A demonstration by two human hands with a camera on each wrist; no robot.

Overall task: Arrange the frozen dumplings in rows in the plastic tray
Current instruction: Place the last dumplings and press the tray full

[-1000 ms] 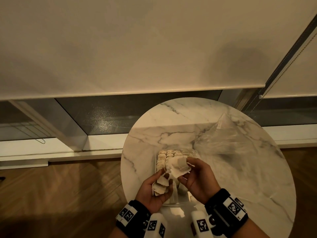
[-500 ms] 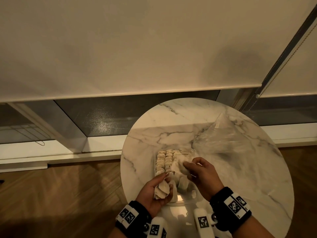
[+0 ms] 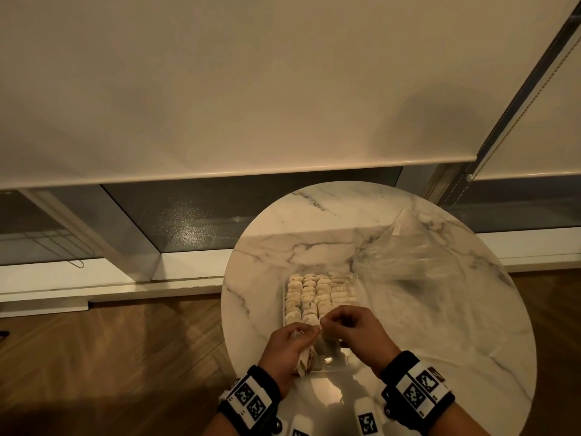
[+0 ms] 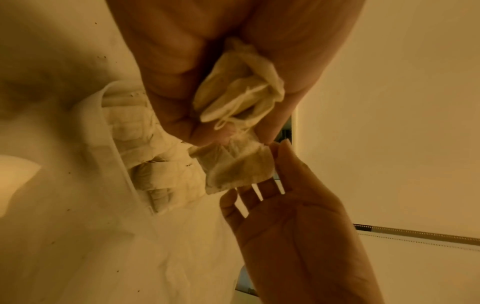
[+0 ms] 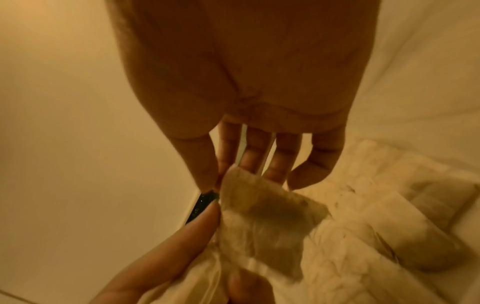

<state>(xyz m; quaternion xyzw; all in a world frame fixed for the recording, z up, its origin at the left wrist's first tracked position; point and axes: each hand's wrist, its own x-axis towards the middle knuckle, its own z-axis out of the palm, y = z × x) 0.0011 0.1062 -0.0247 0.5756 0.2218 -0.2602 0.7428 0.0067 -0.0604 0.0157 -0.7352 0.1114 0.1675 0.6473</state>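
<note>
A clear plastic tray [image 3: 334,364] on the marble table holds several rows of pale flat dumplings [image 3: 309,295]. My left hand [image 3: 306,333] hovers at the tray's near left corner and grips a bunch of dumplings [image 4: 241,94] in its curled fingers. My right hand [image 3: 327,322] meets it over the tray's near part and pinches one square dumpling [image 5: 265,218] by its edge between thumb and fingers. The left fingertips [image 4: 202,135] sit right at that dumpling's [image 4: 239,166] upper edge. The hands hide the tray's near rows in the head view.
A crumpled clear plastic bag [image 3: 408,256] lies on the round marble table [image 3: 440,341], right of and behind the tray. The table's edge drops to a wood floor [image 3: 110,357] on the left. A window sill and a roller blind lie beyond.
My right hand lowered a dumpling to the tray, then came back to the left hand and now pinches another one. The left hand moved up to the tray's near corner.
</note>
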